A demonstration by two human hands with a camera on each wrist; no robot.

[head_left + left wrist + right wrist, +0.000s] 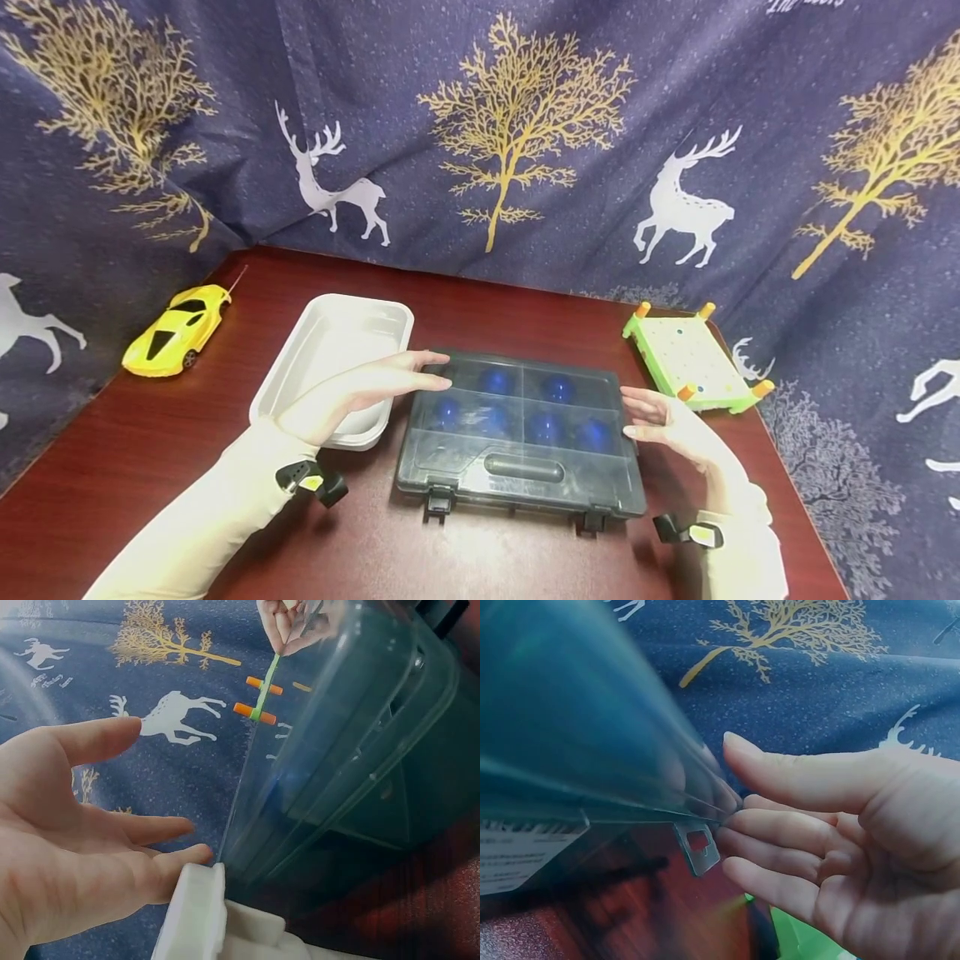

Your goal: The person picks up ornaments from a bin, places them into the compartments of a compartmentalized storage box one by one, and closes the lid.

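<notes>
A transparent grey plastic organizer case [525, 425] lies in the middle of the table, its lid down, with several blue balls [546, 427] visible inside its compartments. Two black latches [439, 502] stick out at its front edge. At the case's left rear corner is my left hand [375, 387], thumb and fingers extended and apart, as the left wrist view [97, 832] also shows. My right hand [670, 423] is at the case's right side. In the right wrist view its loosely extended fingers [780, 832] reach the case's edge beside a clear tab [697, 844]; firm contact is unclear.
A white rectangular basin [330, 367] stands left of the case, partly behind my left forearm. Farther left sits a yellow toy car [177, 331]. Toward the right edge is a green and white toy table with orange leg ends [693, 354]. A patterned blue cloth [465, 150] hangs behind the table.
</notes>
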